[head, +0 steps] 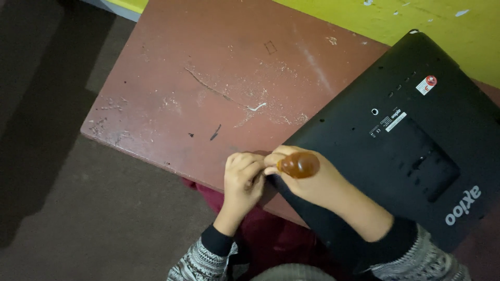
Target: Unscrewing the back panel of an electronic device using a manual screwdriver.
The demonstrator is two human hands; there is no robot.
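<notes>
Head view: looking straight down on a worn table corner, with both of the person's hands meeting at its near edge.
Left hand point(242, 179): curled, fingers bent and pressed close together, knuckles up; fingertips sit at the corner of the laptop and touch the fingertips of the other hand. Whether it pinches anything cannot be told.
Right hand point(307, 182): fingers closed round a screwdriver handle point(298, 165), amber and translucent, its rounded butt end facing the camera. The shaft and tip are hidden beneath the hand.
Screwdriver position: over the near left corner of the laptop, just beside the left hand's fingertips.
Laptop point(396, 156): black, lying upside down with its base panel up, set at an angle on the right part of the table; its near corner reaches past the table edge toward the person. Small stickers, vent slots and a recessed panel show on the base.
Table point(208, 88): reddish-brown top, scratched and chipped, with pale scuffs and a small white fleck near the middle.
Sleeves point(203, 257): grey patterned knit over dark cuffs on both forearms.
Wall point(416, 18): yellow, with flaking paint, behind the far edge of the table.
Floor point(78, 208): dark and dull, to the left of and below the table.
</notes>
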